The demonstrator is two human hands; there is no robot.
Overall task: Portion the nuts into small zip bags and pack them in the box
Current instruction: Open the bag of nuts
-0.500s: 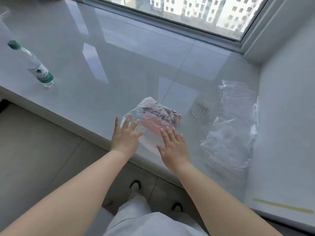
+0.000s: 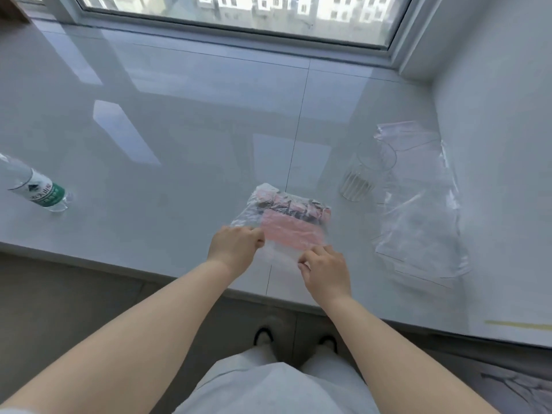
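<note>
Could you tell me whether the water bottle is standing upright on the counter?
No, the water bottle lies on its side on the white counter, far left of both hands.

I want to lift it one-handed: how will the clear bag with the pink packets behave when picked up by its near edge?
The bag looks like thin, crinkled film, so it will probably flop. Its contents sit at the far end, so that end should sag. The left hand and right hand both pinch the near edge; the glossy sill likely lets it slide.
</note>
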